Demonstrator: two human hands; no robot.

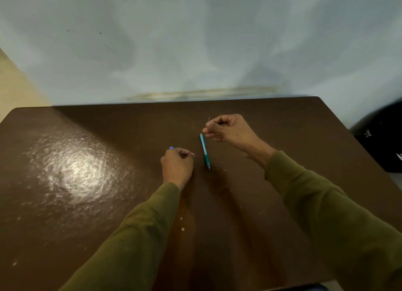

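A teal pen (204,151) lies on the brown table (87,171), its tip pointing toward me. My right hand (228,127) hovers just beyond the pen's far end and pinches a thin, pale, needle-like rod (208,125) that stands upright between thumb and fingers. My left hand (177,163) is to the left of the pen with curled fingers; a small blue piece (171,148) shows at its far edge, and whether the hand holds it is unclear. Both arms wear olive-green sleeves.
A pale wall (195,40) rises right behind the table's far edge. A black object (380,138) stands off the table's right side. A bright light glare (74,171) lies on the table's left half.
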